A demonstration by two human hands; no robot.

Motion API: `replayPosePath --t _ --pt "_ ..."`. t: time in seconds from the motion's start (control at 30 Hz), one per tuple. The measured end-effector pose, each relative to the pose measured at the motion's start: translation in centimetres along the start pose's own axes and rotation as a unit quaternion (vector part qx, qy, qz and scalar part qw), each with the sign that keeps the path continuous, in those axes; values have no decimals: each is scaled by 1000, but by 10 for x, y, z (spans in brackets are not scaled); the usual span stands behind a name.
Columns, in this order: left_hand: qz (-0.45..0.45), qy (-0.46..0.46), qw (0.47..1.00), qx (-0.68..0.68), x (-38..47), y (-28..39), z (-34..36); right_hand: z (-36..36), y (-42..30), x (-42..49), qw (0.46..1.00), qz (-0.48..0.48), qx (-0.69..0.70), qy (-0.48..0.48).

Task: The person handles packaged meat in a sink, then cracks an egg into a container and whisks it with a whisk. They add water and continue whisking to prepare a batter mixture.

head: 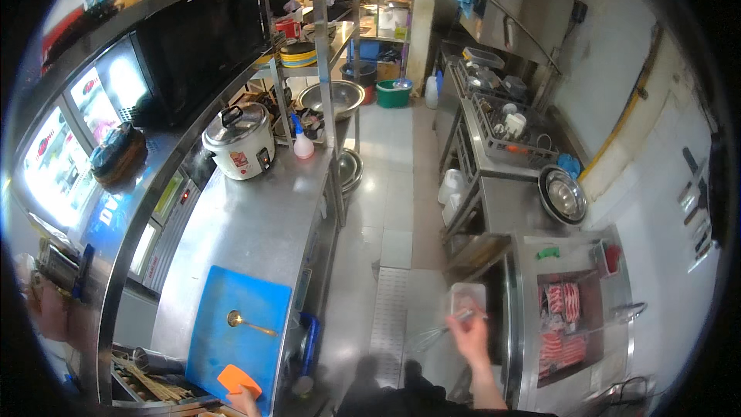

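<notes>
My left hand holds an orange plastic scraper over the near edge of a blue cutting board. On that board lies a gold-coloured slotted spoon. My right hand, out over the floor beside the sink, grips a wire whisk whose wires point left. A white plastic container with pinkish contents is at the fingertips; whether the hand holds it as well is unclear. Packs of sliced raw meat lie in the steel sink.
A rice cooker and a spray bottle stand on the left steel counter. Metal bowls lean at the right wall beyond the sink. A dish rack holds wares. A tiled aisle with a floor drain runs between.
</notes>
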State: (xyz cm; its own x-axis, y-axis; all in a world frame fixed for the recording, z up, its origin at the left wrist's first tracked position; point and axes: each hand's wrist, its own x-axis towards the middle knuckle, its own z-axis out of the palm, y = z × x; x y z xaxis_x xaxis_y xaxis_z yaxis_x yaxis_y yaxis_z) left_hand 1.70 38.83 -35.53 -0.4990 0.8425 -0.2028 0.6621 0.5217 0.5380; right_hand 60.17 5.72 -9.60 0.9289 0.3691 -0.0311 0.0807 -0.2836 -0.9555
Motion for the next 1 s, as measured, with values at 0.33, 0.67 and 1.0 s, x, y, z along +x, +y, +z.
replayPosePath --t 0.33,0.67,1.0 --pt "439 96 892 -56 -189 158 25 -214 48 -234 850 29 376 368" --pt "666 -299 675 -105 -526 54 39 -330 116 -529 732 112 485 465" --pt "598 -419 661 173 -550 -54 80 -378 101 -615 679 150 529 486"
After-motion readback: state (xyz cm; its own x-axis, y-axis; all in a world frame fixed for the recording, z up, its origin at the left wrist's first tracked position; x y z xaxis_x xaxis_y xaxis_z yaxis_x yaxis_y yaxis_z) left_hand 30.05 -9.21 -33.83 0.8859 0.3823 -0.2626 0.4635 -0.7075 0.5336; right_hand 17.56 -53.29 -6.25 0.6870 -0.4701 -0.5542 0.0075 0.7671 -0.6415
